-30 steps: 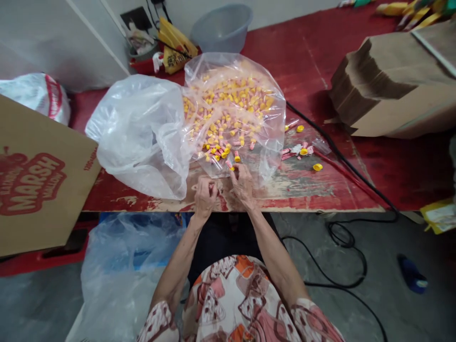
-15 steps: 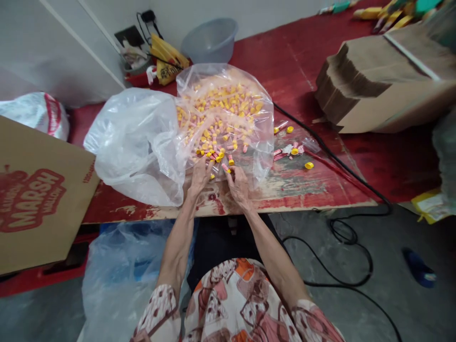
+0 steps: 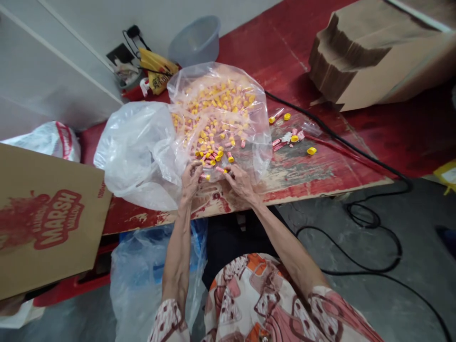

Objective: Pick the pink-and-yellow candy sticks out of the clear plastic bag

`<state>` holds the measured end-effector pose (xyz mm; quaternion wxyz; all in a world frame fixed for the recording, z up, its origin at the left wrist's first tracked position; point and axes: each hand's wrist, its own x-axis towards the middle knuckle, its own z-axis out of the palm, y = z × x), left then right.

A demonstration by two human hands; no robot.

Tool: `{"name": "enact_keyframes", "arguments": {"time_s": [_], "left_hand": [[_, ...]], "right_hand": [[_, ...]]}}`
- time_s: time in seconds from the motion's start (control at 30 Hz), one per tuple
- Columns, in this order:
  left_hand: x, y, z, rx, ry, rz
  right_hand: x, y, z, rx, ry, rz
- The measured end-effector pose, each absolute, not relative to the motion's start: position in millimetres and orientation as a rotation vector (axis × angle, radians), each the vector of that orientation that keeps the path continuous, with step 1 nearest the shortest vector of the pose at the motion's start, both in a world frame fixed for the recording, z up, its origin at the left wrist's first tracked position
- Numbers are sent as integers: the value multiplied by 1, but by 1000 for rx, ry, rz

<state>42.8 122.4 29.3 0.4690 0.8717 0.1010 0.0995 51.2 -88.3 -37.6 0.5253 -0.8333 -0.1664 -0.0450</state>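
Pieces (image 3: pixel 213 127) hazy beneath clear plastic (image 3: pixel 262 164), left grip (image 3: pixel 191 180) unclear, box (image 3: pixel 46 228) cropped

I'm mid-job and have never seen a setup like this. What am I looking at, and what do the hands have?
There's no machine: a person works with two bare hands. Every picture comes from one camera worn on the head, looking forward and down. On the red table lie a clear bag with many small pink-and-yellow pieces and, left of it, a cloudy plastic bag. The right hand has its fingertips at one piece; the left hand is close to another. Whether either is gripped is too small to tell.
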Motion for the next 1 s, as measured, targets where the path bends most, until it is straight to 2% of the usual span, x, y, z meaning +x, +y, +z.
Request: {"name": "enact_keyframes", "arguments": {"time_s": [0.3, 0.57, 0.8, 1.0], "left_hand": [[44, 121, 50, 2217, 181, 187], [31, 122, 51, 2128, 268, 139], [21, 107, 49, 2348, 96, 123], [10, 85, 43, 2615, -47, 111]], "right_hand": [[48, -90, -35, -1980, -482, -16], [48, -87, -36, -1928, -503, -53], [48, -86, -35, -1901, -618, -18], [50, -95, -34, -1860, -242, -233]]}}
